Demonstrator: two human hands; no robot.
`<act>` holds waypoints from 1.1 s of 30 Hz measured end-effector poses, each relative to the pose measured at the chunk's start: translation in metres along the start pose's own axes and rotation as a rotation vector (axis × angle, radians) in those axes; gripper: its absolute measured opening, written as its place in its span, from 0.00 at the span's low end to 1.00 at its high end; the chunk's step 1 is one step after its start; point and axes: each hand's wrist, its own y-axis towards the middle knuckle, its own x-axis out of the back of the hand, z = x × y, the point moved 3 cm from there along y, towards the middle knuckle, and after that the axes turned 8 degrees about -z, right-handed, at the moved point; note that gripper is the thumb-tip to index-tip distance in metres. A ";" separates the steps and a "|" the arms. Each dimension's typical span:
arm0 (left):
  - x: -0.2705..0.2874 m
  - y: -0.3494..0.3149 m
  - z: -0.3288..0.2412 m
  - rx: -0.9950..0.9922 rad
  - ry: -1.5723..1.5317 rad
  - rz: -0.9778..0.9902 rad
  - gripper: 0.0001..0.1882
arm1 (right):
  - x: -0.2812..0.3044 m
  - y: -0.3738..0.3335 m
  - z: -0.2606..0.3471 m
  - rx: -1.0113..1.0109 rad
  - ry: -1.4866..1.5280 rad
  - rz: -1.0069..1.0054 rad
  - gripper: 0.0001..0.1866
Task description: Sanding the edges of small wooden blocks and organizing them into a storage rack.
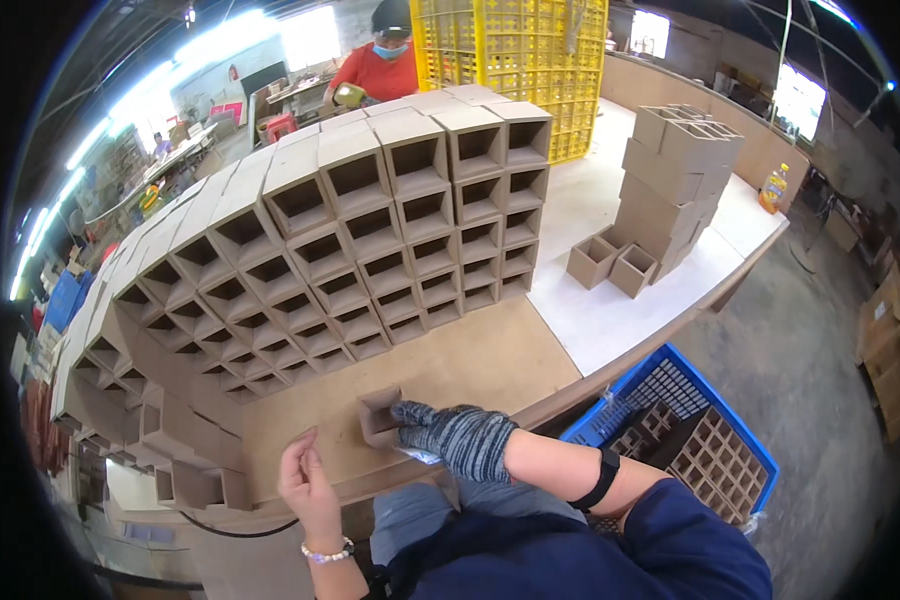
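A small open cardboard box [377, 416] is at the near part of the brown tabletop, with its hollow side in view. My right hand [460, 438], in a dark grey knitted glove, grips the right side of this box. To the left, my bare left hand [307, 478] is raised near the table edge, apart from the box. Its fingers are loosely bent and slightly parted, with nothing seen between them. Beyond both hands rises a curved wall of stacked cardboard boxes [370, 215], their hollow ends facing me.
More boxes [192, 440] stand at the near left. On the white tabletop at right are a box stack [670, 180] and a bottle [773, 188]. A blue crate [765, 468] of boxes sits below the table edge. Behind the wall are yellow crates [515, 60] and a masked person [385, 72].
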 end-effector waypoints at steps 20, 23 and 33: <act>0.149 0.025 -0.002 -0.194 0.495 -0.434 0.12 | 0.124 -0.132 -0.124 -0.563 -0.571 -0.563 0.16; 0.156 0.036 -0.013 -0.205 0.738 -0.487 0.13 | 0.139 -0.167 -0.170 -0.834 -0.600 -0.448 0.18; 0.173 0.034 -0.021 -0.333 0.930 -0.580 0.12 | 0.131 -0.210 -0.281 -0.660 -0.496 -0.589 0.27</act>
